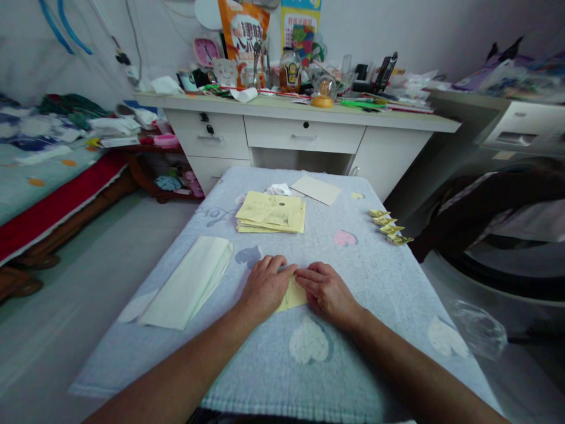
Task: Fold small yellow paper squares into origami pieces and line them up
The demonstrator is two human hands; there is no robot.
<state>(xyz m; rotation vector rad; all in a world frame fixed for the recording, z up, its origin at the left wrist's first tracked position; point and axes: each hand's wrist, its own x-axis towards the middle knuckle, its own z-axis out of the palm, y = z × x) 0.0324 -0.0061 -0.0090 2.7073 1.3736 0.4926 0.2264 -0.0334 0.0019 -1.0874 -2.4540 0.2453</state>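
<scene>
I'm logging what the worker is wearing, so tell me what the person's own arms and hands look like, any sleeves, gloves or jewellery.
Both forearms are bare right to the lower edge of the picture, with no sleeves showing. The left hand and right hand are ungloved. No ring, watch or bracelet can be seen on either, and no markings.

left hand [265, 287]: palm down, flat | right hand [327, 292]: palm down, flat | fingers [309, 274] meeting

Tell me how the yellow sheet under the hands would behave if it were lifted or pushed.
The yellow sheet looks thin and creased, so it would probably flop and weigh little. Pressed flat by the left hand and right hand on the towelling cloth, it would likely drag, not slide.
</scene>
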